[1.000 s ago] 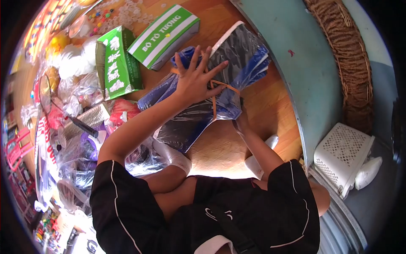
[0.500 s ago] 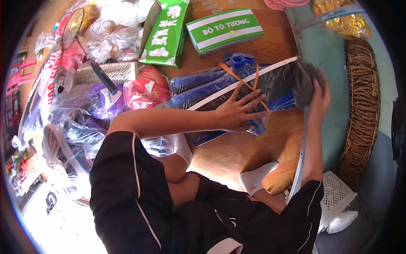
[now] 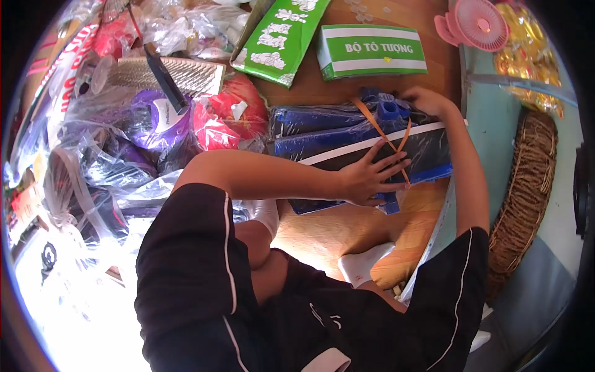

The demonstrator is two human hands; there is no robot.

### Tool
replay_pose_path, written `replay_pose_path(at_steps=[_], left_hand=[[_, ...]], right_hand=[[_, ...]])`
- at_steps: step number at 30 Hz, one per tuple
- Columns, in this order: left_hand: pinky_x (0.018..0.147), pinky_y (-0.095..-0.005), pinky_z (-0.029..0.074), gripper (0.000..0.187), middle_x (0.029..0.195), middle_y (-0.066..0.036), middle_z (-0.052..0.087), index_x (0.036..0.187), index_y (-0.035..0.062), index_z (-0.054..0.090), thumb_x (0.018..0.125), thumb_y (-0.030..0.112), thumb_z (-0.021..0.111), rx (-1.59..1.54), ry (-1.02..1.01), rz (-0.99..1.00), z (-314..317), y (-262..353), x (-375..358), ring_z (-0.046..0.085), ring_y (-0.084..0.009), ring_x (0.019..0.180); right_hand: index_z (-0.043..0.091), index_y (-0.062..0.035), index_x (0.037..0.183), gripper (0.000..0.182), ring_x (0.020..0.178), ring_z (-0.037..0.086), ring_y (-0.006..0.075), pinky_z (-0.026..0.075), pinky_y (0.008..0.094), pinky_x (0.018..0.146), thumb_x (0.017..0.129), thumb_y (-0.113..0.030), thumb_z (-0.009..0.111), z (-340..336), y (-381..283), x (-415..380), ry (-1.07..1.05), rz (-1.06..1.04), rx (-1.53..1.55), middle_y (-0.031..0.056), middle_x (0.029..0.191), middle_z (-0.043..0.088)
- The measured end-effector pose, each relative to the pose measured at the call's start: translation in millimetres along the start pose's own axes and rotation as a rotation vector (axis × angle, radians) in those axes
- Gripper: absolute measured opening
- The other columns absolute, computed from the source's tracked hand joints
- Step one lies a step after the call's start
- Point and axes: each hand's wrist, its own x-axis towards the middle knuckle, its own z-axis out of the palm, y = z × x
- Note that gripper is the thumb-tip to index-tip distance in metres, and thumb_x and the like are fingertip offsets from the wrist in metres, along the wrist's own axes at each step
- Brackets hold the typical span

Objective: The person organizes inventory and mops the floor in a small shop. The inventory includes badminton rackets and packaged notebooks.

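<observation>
A plastic-wrapped bundle [image 3: 310, 146] of blue parts and a black panel with a white edge strip lies on the wooden floor. An orange strap [image 3: 370, 118] crosses it. My left hand [image 3: 375, 178] rests flat on the black panel beside the strap, fingers spread. At the bundle's far right corner, near a blue plastic fitting [image 3: 389, 108], is my right hand [image 3: 431, 102]. Its fingers curl at the far edge, and a dark patch shows below them. The fingertips and whatever they hold are hidden.
Beyond the bundle stand a green-and-white box [image 3: 372, 53] and an open green box [image 3: 282, 40]. Bagged goods, a red bag [image 3: 229, 115] and a racket handle [image 3: 166, 84] crowd the left. A pink fan [image 3: 480, 25] and a coiled brown rope bundle [image 3: 527, 180] sit at right.
My right hand has moved up and left from the bundle's right end to its far corner. The dark grey piece it held is now mostly out of sight. My left hand stays on the bundle.
</observation>
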Motion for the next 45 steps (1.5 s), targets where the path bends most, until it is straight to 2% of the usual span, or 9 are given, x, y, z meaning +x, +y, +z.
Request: replay_pose_path(at_steps=[5,11,13,16,18,22,33,39,45], left_hand=[[0.098,-0.0617,-0.001,0.054,0.138,-0.013,0.019,0.128,0.0282,0.03,0.081,0.053,0.038,-0.017,0.026,0.034,1,-2,0,0.01,-0.0295,0.13],[0.103,-0.0531,0.003,0.058,0.137,-0.015,0.02,0.127,0.0219,0.033,0.077,0.048,0.047,-0.076,0.068,0.042,1,-3,-1,0.012,-0.0293,0.13],[0.104,-0.0502,0.004,0.061,0.137,-0.016,0.02,0.127,0.0188,0.033,0.075,0.045,0.051,-0.115,0.1,0.055,12,-2,-4,0.013,-0.0292,0.129],[0.105,-0.0469,0.006,0.065,0.137,-0.016,0.021,0.128,0.0136,0.032,0.072,0.038,0.057,-0.419,0.085,0.035,30,-1,3,0.014,-0.028,0.129],[0.104,-0.0454,0.011,0.071,0.136,-0.015,0.023,0.129,0.0099,0.029,0.07,0.034,0.059,-0.393,0.26,-0.046,13,-1,-2,0.018,-0.0272,0.128],[0.1,-0.0469,0.016,0.068,0.134,-0.016,0.026,0.133,0.016,0.023,0.077,0.043,0.05,-0.347,0.006,0.023,22,0,-5,0.024,-0.0284,0.124],[0.1,-0.0489,0.018,0.064,0.131,-0.015,0.03,0.127,0.0146,0.036,0.072,0.041,0.055,-0.272,0.114,0.024,23,4,-5,0.025,-0.0329,0.122],[0.1,-0.051,0.016,0.067,0.133,-0.018,0.026,0.128,0.0123,0.032,0.071,0.039,0.055,-0.28,0.114,0.04,29,6,-7,0.023,-0.034,0.123],[0.102,-0.0483,0.016,0.072,0.134,-0.02,0.021,0.128,0.0103,0.032,0.065,0.027,0.064,-0.384,0.198,0.021,-12,-5,-9,0.021,-0.0317,0.125]], right_hand=[[0.06,0.0039,0.09,0.023,0.075,0.058,0.019,0.044,0.0292,0.07,0.071,-0.003,0.05,-21,42,-29,0.099,0.328,-0.259,0.0147,0.084,0.061],[0.06,-0.002,0.098,0.032,0.079,0.06,0.0184,0.046,0.029,0.074,0.074,0.002,0.04,-1,-89,-37,0.91,-0.321,0.44,0.0117,0.09,0.062],[0.06,-0.0058,0.097,0.03,0.085,0.058,0.0216,0.046,0.0307,0.078,0.072,0.001,0.045,45,-137,-6,0.801,-0.448,0.396,0.0098,0.092,0.061],[0.053,-0.018,0.112,0.035,0.101,0.049,0.0318,0.039,0.0415,0.086,0.076,-0.021,0.053,131,-152,56,0.539,-0.648,-0.522,0.014,0.115,0.049],[0.049,-0.0212,0.117,0.039,0.104,0.047,0.0323,0.037,0.042,0.088,0.078,-0.025,0.053,131,-150,49,0.526,-0.684,-0.52,0.0149,0.119,0.046],[0.04,-0.0297,0.124,0.047,0.107,0.045,0.0328,0.035,0.0428,0.089,0.079,-0.036,0.053,116,-133,37,0.392,-0.624,-0.515,0.0149,0.121,0.044],[0.037,-0.0183,0.128,0.059,0.091,0.05,0.0298,0.041,0.0347,0.081,0.073,-0.018,0.061,100,-134,24,0.421,-0.292,-0.329,0.0115,0.099,0.055],[0.044,-0.0115,0.122,0.059,0.085,0.052,0.0292,0.042,0.0374,0.075,0.072,-0.038,0.061,103,-134,66,0.336,-0.695,-0.278,0.0141,0.088,0.056],[0.057,-0.0042,0.095,0.049,0.075,0.054,0.0267,0.042,0.0355,0.065,0.076,-0.049,0.052,131,-164,79,0.657,-0.542,-0.476,0.0123,0.077,0.056]])
